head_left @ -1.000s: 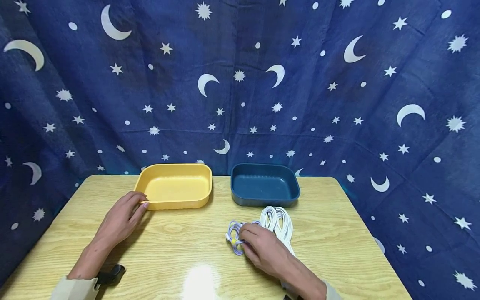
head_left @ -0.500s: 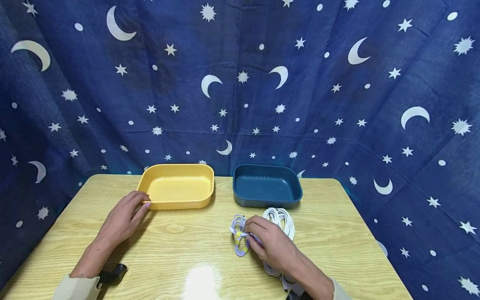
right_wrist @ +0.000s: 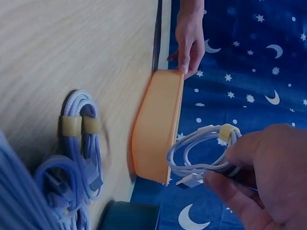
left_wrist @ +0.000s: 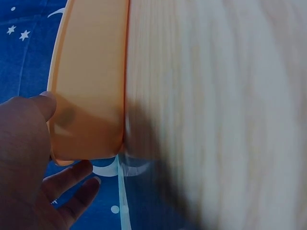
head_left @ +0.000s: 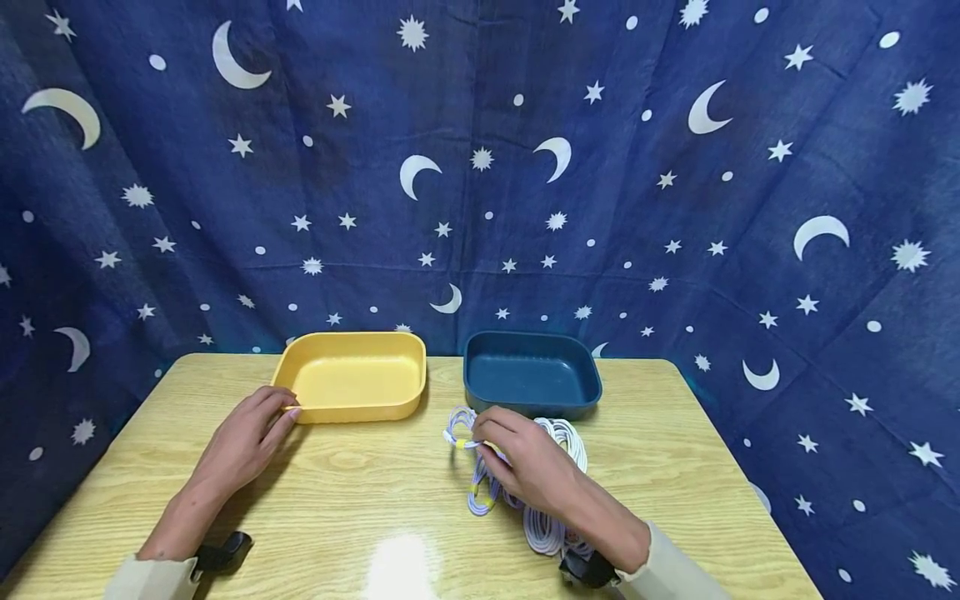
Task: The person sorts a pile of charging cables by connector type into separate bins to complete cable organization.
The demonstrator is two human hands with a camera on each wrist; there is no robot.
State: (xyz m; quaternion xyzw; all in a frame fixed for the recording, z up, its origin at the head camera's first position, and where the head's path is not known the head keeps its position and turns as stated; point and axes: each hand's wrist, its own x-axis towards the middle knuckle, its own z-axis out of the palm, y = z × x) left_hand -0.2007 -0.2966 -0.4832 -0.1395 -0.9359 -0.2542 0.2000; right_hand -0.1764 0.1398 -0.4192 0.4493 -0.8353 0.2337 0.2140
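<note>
My right hand (head_left: 491, 437) pinches a small coiled pale cable (right_wrist: 201, 153) bound by a yellow tie (right_wrist: 228, 132) and holds it just above the wooden table (head_left: 360, 500), in front of the dark blue tray (head_left: 531, 375). Under that hand lie a lavender coil (head_left: 480, 493) with yellow ties (right_wrist: 79, 125) and a heap of white cables (head_left: 566, 440). My left hand (head_left: 285, 411) rests with relaxed fingers against the near left corner of the yellow tray (head_left: 352, 379). In the left wrist view its thumb (left_wrist: 45, 103) touches the yellow tray's rim (left_wrist: 88, 96).
Both trays hold nothing and stand side by side at the table's far edge. A dark blue cloth with moons and stars (head_left: 480, 167) hangs behind and around the table. Bare tabletop lies between my hands and along the near edge.
My right hand has picked the small tied coil out of the cable heap and raised it toward the blue tray. The lavender coil stays on the table. My left hand has not moved.
</note>
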